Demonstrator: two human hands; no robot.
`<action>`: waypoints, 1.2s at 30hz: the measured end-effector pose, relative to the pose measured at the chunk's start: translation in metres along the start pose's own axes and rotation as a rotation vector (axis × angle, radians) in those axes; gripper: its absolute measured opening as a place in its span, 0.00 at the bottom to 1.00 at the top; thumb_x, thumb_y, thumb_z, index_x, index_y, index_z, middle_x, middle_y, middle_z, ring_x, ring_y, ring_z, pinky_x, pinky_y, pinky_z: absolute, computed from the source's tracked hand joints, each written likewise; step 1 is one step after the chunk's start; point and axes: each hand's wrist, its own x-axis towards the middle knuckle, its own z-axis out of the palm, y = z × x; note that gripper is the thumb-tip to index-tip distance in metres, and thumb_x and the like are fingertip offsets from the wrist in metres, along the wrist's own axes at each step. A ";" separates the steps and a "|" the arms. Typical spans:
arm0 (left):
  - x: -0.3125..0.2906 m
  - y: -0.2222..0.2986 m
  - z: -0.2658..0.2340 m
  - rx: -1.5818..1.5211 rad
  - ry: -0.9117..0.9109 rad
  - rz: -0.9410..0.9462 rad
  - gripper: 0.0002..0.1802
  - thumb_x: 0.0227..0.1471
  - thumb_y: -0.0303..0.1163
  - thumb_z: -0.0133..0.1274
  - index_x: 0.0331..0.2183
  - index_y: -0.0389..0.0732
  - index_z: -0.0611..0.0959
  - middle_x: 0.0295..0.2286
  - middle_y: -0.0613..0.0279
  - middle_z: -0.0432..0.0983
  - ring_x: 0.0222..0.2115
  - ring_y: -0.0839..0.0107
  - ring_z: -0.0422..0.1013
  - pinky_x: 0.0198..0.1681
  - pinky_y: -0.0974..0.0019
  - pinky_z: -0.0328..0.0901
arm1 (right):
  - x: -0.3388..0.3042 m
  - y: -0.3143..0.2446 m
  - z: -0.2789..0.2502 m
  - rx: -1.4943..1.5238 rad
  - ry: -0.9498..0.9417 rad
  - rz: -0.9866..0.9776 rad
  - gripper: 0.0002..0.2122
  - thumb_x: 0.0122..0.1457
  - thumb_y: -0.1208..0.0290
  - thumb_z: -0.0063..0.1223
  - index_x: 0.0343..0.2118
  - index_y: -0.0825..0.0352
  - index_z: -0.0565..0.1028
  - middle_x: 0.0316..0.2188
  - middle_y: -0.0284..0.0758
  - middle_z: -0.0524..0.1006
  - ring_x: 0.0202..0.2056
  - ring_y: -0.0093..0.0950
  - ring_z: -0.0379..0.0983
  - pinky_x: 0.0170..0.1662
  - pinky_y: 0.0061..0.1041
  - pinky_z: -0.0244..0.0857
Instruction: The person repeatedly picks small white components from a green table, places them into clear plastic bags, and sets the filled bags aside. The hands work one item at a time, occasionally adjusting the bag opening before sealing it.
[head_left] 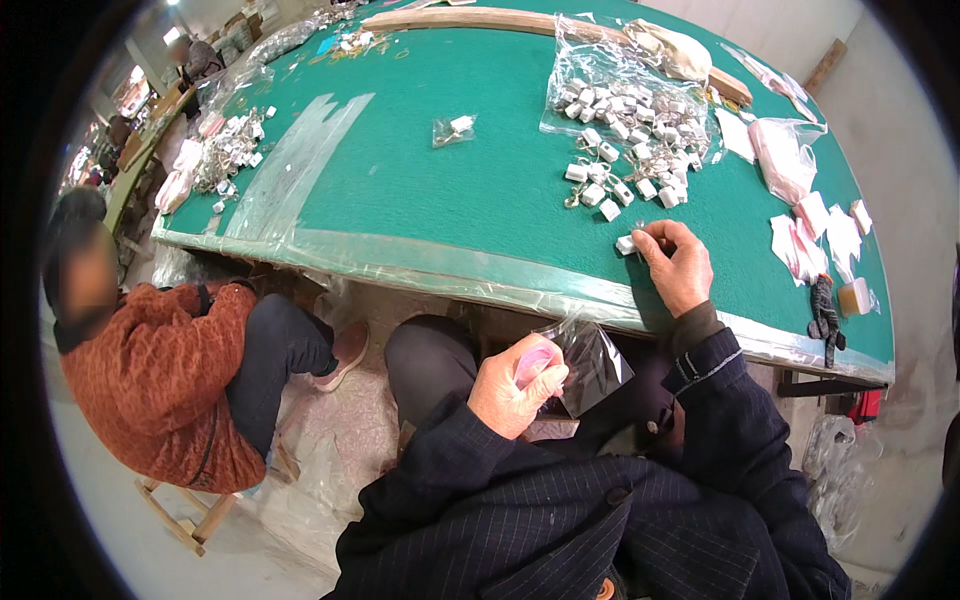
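My right hand point(680, 268) is over the table's near right part, thumb and fingers pinched on a small white block keychain point(626, 245) that rests at the green surface. In front of my lap, my left hand point(515, 390) is closed round a pink, rounded thing point(535, 366) whose kind I cannot make out. A clear plastic bag point(598, 372) lies beside the left hand, over my thigh; whether the fingers grip it is hidden. Beyond my right hand lies a pile of white block keychains point(640, 130) with metal rings, partly on a clear plastic sheet.
A bagged keychain point(456, 128) lies mid-table. More keychains point(235, 145) are heaped at the left, near a co-worker point(165, 360) in a rust-coloured top. A wooden beam point(480, 18) lies at the back. On the right are a dark glove point(825, 318) and a plastic bag point(783, 158).
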 end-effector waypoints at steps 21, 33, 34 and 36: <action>-0.027 0.026 0.019 0.148 -0.105 0.016 0.05 0.57 0.27 0.52 0.35 0.36 0.76 0.23 0.65 0.75 0.25 0.80 0.73 0.29 0.74 0.67 | -0.095 -0.089 -0.063 0.255 -0.174 -0.806 0.10 0.48 0.86 0.58 0.34 0.69 0.76 0.30 0.38 0.78 0.29 0.33 0.76 0.32 0.26 0.69; -0.036 0.030 0.031 0.507 -0.055 0.186 0.10 0.50 0.25 0.58 0.37 0.38 0.77 0.29 0.57 0.79 0.32 0.65 0.78 0.35 0.68 0.69 | -0.110 -0.082 -0.099 0.045 -0.498 -0.744 0.10 0.47 0.82 0.59 0.34 0.66 0.77 0.29 0.35 0.78 0.31 0.34 0.74 0.35 0.30 0.64; -0.037 0.030 0.032 0.524 -0.055 0.188 0.11 0.49 0.25 0.58 0.37 0.39 0.77 0.29 0.56 0.79 0.32 0.65 0.78 0.35 0.68 0.69 | -0.110 -0.082 -0.099 0.094 -0.539 -0.737 0.10 0.48 0.82 0.58 0.34 0.67 0.77 0.29 0.36 0.77 0.31 0.35 0.74 0.36 0.31 0.64; -0.038 0.030 0.034 0.577 -0.050 0.186 0.12 0.48 0.24 0.59 0.37 0.40 0.77 0.28 0.56 0.78 0.32 0.63 0.78 0.34 0.68 0.70 | -0.111 -0.083 -0.100 0.183 -0.610 -0.725 0.10 0.48 0.83 0.57 0.35 0.68 0.76 0.29 0.38 0.76 0.31 0.38 0.73 0.36 0.32 0.65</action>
